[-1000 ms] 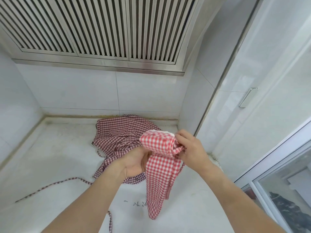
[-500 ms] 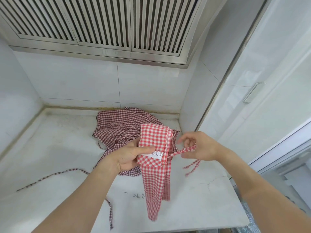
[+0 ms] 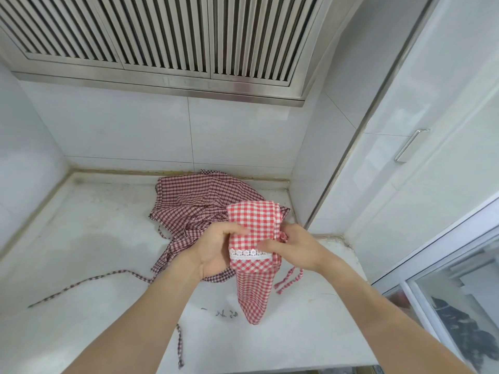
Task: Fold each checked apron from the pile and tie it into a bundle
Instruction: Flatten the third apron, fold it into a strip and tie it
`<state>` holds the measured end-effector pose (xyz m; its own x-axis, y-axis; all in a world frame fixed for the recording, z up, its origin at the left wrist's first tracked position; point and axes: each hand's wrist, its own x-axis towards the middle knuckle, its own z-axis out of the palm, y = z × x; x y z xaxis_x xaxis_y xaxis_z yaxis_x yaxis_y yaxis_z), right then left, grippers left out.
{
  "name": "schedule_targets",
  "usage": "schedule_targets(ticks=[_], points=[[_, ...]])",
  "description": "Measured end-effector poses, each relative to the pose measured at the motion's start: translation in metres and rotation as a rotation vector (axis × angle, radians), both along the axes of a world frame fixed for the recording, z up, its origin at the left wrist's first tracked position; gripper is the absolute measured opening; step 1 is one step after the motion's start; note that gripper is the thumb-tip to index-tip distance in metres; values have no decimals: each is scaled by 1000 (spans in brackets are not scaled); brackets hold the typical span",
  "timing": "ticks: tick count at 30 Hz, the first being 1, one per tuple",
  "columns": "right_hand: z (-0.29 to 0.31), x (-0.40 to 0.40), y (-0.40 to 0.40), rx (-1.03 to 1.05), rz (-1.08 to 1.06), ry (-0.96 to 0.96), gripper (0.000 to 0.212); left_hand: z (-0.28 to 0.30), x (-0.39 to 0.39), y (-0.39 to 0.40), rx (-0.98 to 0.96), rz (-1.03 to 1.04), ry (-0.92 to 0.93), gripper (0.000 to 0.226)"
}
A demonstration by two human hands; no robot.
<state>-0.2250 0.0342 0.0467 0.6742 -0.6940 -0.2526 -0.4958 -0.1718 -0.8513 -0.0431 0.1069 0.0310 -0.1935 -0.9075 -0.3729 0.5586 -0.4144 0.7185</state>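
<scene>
A folded red-and-white checked apron [image 3: 252, 220] with a white lace strip hangs in the air above the counter, its lower end dangling. My left hand [image 3: 216, 247] grips its left side, thumb across the front. My right hand [image 3: 291, 244] holds its right side, fingers on the lace edge, with the apron's strap [image 3: 289, 279] trailing below the wrist. Behind them a darker maroon checked apron [image 3: 194, 203] lies crumpled on the white counter [image 3: 94, 238], one long strap [image 3: 89, 282] stretched out to the left.
A louvred steel hood [image 3: 162, 36] hangs over the back wall. White tiled walls close the counter at the back, left and right. A white door with a metal handle [image 3: 409, 145] stands at the right. The counter's front edge runs near the bottom of the view.
My right hand has come back from the right and now rests on the front of the red apron. The folded top sits higher and flatter, with the lace strip facing me.
</scene>
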Motion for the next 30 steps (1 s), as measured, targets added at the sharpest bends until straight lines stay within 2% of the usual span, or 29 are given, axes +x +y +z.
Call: schedule_targets(ticks=[2,5,8,11,16,19,22,24,26,30], points=[[-3,3,2,19,14,28,28,7,-2,0,3,28,-68,41],[-5,7,8,55,15,-20,35,9,-3,-6,-5,118,-333,50],[-7,8,11,115,-41,-129,35,8,-3,-9,-21,239,-418,47],[-10,9,13,175,-53,-149,32,9,-3,-12,-33,340,-492,39],[-16,3,11,190,-49,-231,39,6,-8,-18,-44,463,-636,33],[-14,-1,7,183,-44,-237,44,6,-11,-18,-152,440,-729,29],[-10,1,4,154,-126,-263,52,5,-12,-19,-239,416,-786,36],[-11,4,2,93,-199,-292,55,8,-13,-19,-291,390,-775,42],[-12,5,1,116,-250,-364,51,13,-13,-17,-331,341,-722,45],[-9,3,-2,121,-319,-473,51,14,-7,-10,-303,38,-686,38]])
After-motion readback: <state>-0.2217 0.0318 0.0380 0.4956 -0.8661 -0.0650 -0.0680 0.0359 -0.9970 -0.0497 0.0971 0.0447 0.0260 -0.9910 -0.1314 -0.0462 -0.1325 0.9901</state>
